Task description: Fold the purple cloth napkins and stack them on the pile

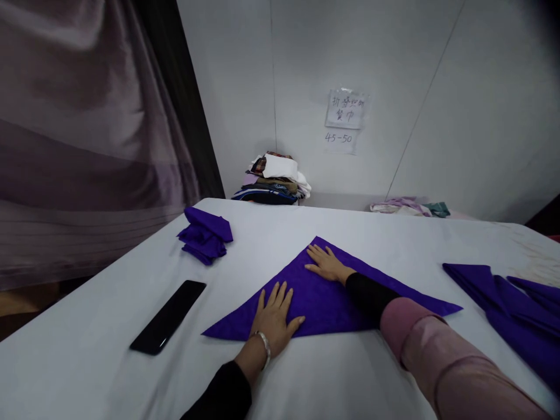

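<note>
A purple cloth napkin (324, 306) lies folded into a triangle on the white table, its point toward the wall and its long edge toward me. My left hand (275, 315) rests flat on its left part, fingers spread, a bracelet round the wrist. Near the top point, my right hand (326, 263) presses flat on the cloth with its fingers out. Neither hand grips anything. My right sleeve covers part of the napkin's right side.
A black phone (168, 318) lies on the white table (184, 379) at left. Behind it sits a bunched purple napkin (205, 234). More purple cloth (516, 309) lies at right. Folded clothes (275, 178) are stacked by the wall, under paper signs (345, 111). A curtain (87, 146) hangs at left.
</note>
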`<state>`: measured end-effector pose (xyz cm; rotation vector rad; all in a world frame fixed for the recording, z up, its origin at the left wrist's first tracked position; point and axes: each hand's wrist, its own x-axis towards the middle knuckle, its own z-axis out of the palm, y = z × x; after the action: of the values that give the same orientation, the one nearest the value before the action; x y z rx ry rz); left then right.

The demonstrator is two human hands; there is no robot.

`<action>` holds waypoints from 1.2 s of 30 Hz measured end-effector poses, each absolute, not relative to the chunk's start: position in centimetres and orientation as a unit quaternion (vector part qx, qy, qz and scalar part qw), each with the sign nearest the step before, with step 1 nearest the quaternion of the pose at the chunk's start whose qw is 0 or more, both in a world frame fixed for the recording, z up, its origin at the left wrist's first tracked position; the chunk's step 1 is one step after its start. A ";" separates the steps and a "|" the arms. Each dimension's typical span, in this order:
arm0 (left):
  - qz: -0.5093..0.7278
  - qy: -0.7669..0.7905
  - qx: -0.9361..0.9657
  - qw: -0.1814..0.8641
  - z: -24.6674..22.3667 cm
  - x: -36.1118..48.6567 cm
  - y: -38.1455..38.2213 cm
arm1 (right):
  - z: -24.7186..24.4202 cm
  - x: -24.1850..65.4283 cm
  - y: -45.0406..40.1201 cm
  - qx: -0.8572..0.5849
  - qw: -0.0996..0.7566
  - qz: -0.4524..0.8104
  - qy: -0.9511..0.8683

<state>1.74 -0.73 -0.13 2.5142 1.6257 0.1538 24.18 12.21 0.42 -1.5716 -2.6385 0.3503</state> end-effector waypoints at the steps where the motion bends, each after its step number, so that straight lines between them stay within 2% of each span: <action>1: 0.053 0.541 0.836 0.073 -0.2 1.7 -0.7 | 0.4 24.7 13.1 -0.522 0.022 0.112 -0.845; 8: 0.050 0.540 0.838 0.064 -0.4 1.6 -0.7 | 0.6 25.9 16.1 -0.598 0.030 0.100 -0.795; 15: 0.047 0.535 0.842 0.044 -0.7 1.5 -0.6 | -0.4 23.2 12.9 -0.446 0.050 0.110 -0.887; 22: 0.039 0.538 0.841 0.039 -0.7 1.6 -0.5 | 1.5 26.3 14.7 -0.594 0.033 0.107 -0.797; 29: 0.027 0.546 0.836 0.034 -0.8 1.8 -0.2 | 0.4 26.3 6.0 -0.436 0.060 0.125 -0.889; 36: 0.008 0.551 0.834 0.029 -0.4 2.1 -0.1 | 0.2 34.3 6.4 -0.593 0.037 0.102 -0.798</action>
<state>2.06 -0.09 -0.40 2.5737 1.6995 0.0250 34.25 6.42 0.18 -1.8194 -2.4490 0.3128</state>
